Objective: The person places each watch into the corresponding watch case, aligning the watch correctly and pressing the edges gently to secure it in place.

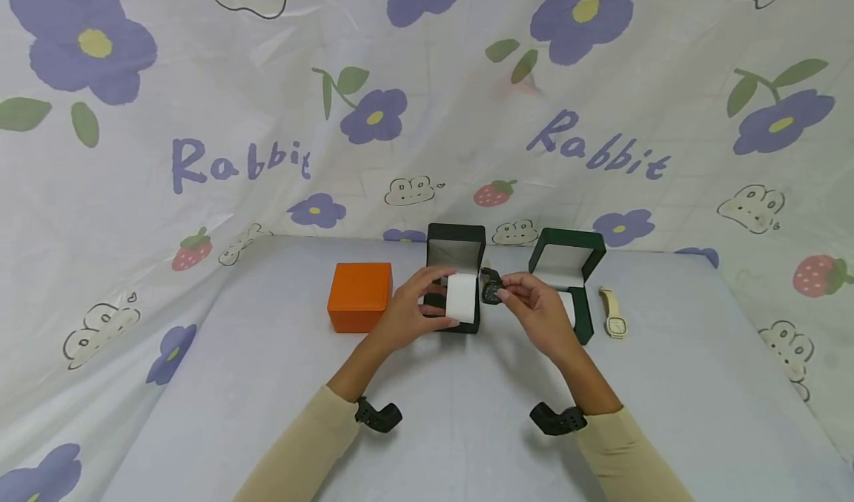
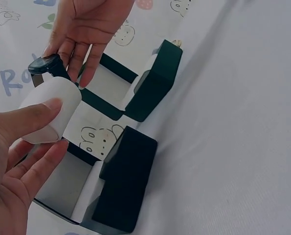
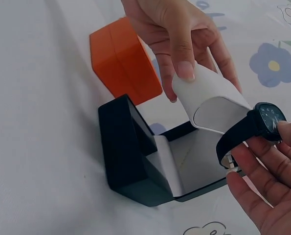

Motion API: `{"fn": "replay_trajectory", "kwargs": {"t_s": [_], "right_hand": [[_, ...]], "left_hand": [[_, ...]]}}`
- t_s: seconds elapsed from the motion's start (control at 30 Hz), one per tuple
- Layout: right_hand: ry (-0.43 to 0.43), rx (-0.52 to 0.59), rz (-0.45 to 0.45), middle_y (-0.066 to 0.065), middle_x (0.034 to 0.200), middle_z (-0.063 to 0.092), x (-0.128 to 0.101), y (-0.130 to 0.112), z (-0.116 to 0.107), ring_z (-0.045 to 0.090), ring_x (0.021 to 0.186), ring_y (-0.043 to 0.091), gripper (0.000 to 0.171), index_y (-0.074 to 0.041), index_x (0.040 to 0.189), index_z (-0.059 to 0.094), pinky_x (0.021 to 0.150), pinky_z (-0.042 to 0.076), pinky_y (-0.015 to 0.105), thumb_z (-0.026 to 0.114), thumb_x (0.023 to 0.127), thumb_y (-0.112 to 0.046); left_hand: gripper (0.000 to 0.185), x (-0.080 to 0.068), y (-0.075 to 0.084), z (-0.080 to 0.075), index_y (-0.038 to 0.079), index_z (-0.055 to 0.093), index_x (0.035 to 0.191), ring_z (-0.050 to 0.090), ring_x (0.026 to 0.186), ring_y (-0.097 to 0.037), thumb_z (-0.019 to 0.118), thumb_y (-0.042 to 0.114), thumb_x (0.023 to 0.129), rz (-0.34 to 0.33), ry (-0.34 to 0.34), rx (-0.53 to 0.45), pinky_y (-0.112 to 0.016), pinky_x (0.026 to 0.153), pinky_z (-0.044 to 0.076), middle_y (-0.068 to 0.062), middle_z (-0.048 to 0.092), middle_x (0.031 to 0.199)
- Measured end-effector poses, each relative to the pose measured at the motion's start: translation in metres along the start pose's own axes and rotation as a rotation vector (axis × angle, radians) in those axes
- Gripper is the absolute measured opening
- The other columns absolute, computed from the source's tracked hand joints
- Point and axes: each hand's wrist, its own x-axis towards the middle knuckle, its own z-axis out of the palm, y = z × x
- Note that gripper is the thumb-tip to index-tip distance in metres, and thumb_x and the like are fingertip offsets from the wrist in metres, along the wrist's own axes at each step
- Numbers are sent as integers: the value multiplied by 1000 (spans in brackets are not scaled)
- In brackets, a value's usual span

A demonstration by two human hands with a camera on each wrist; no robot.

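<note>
My left hand (image 1: 408,311) grips a white watch cushion (image 1: 461,298) between thumb and fingers, above an open dark watch box (image 1: 457,244). A black wristwatch (image 1: 492,288) is pinched in my right hand (image 1: 537,313), just right of the cushion. In the right wrist view the watch's strap (image 3: 238,134) is looped, its buckle near my fingertips, and it overlaps the end of the cushion (image 3: 211,95). The watch face (image 3: 271,119) points up, with my thumb at its edge.
Left of the dark box stands a closed orange box (image 1: 360,296). Behind my right hand is an open green watch box (image 1: 582,316) with a white inside. A gold-coloured watch (image 1: 614,314) lies right of it on the white table (image 1: 440,420). A patterned cloth hangs behind.
</note>
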Motion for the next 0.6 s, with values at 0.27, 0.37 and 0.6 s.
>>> {"fn": "replay_trajectory", "kwargs": {"t_s": [0.27,0.37,0.6], "right_hand": [[-92,-14,-56,13,109,70,-1,-8,0,67,103,23,19,0,118,65,94,55,24,63,101,-9],[-116,-30,-64,13,111,70,-1,-11,1,67,105,24,20,0,120,65,96,55,27,62,102,-8],[-121,-40,-68,20,110,70,-2,-21,2,67,103,31,22,7,121,63,92,56,26,58,102,-2]], "left_hand": [[81,-2,7,1,18,53,146,61,115,-24,88,1,75,-7,-19,-18,-30,83,61,1,48,145],[81,-2,10,3,15,53,146,61,116,-26,87,-3,74,-10,-12,1,-30,84,61,-3,47,146],[78,-3,14,5,11,54,144,61,114,-26,87,-1,75,19,14,6,-29,83,61,-2,49,145]]}}
